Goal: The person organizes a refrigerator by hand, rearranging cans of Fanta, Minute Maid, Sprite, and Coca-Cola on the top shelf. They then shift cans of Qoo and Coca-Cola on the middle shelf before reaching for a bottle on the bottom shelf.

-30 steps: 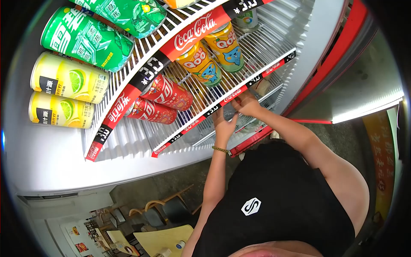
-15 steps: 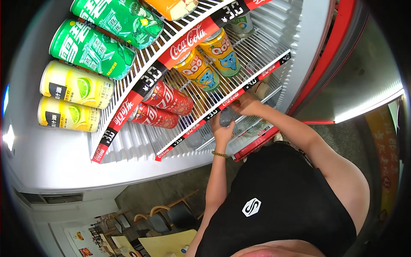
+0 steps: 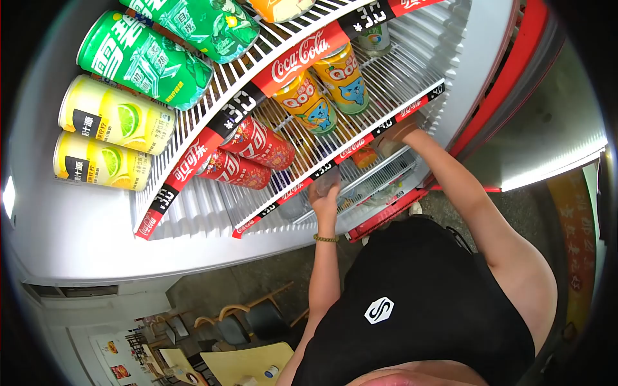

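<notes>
My left hand (image 3: 324, 193), with a beaded bracelet at the wrist, is wrapped round a clear plastic bottle (image 3: 329, 180) just below the label strip (image 3: 351, 149) of a fridge shelf. The bottle's upper part is behind that strip. Further right, my right hand (image 3: 393, 137) reaches in under the same strip, its fingers mostly hidden and dim. An orange drink item (image 3: 365, 157) shows between the two hands on the lower level.
On the wire shelves stand red Coca-Cola cans (image 3: 262, 143), yellow Qoo cans (image 3: 309, 106), green Sprite cans (image 3: 145, 61) and yellow lime-drink cans (image 3: 116, 116). The red-edged fridge door (image 3: 496, 96) hangs open at right. Behind are a table (image 3: 248, 367) and chairs (image 3: 267, 323).
My right hand has moved away from the bottle, right and deeper under the shelf. My left hand has shifted slightly left with the bottle. The orange item has come into sight.
</notes>
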`<control>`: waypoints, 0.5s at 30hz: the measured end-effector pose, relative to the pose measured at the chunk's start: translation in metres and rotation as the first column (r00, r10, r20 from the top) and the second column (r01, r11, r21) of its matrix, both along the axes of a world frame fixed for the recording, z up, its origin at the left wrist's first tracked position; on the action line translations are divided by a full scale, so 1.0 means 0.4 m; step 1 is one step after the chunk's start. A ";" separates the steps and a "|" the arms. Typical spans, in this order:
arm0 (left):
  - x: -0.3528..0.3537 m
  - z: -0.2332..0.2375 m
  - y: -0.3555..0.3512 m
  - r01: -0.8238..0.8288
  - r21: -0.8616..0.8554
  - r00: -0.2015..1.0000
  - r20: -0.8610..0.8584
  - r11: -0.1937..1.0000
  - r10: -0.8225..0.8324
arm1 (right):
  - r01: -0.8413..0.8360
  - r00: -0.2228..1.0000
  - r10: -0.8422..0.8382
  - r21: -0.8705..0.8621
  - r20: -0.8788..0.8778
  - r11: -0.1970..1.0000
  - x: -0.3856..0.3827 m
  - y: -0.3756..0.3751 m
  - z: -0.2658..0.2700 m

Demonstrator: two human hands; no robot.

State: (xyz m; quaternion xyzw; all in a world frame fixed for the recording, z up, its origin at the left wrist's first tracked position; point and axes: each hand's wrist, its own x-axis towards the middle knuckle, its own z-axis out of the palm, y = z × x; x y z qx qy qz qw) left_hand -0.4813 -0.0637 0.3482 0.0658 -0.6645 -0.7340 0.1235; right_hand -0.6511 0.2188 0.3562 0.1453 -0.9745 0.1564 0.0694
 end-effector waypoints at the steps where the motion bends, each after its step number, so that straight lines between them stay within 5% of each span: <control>1: 0.012 0.009 0.004 -0.001 0.000 1.000 -0.004 1.000 0.001 | 0.017 0.998 -0.021 -0.073 -0.059 0.997 -0.020 -0.013 -0.071; 3: 0.051 0.037 0.018 -0.129 0.305 0.990 -0.009 0.943 0.139 | 0.038 0.995 -0.048 -0.121 -0.084 0.992 -0.014 -0.057 -0.094; 5: 0.092 0.050 0.011 -0.119 0.271 0.992 -0.015 0.955 0.128 | 0.037 0.997 -0.043 -0.099 -0.057 0.994 0.043 -0.096 -0.042; 7: 0.139 0.059 0.013 -0.239 0.137 0.969 -0.035 0.961 0.246 | 0.030 0.998 -0.026 -0.086 0.052 0.996 0.071 -0.144 0.005; 11: 0.204 0.091 0.038 -0.323 -0.121 0.944 -0.105 0.938 0.312 | -0.008 0.989 -0.010 -0.125 -0.147 0.992 0.110 -0.209 0.052; 13: 0.223 0.107 0.047 -0.383 -0.409 0.923 -0.211 0.829 0.322 | -0.032 0.992 0.022 -0.081 -0.124 0.996 0.129 -0.215 0.102; 15: 0.233 0.144 0.068 -0.383 -0.356 0.917 -0.261 0.853 0.303 | -0.028 0.997 0.019 -0.122 -0.072 0.992 0.109 -0.218 0.044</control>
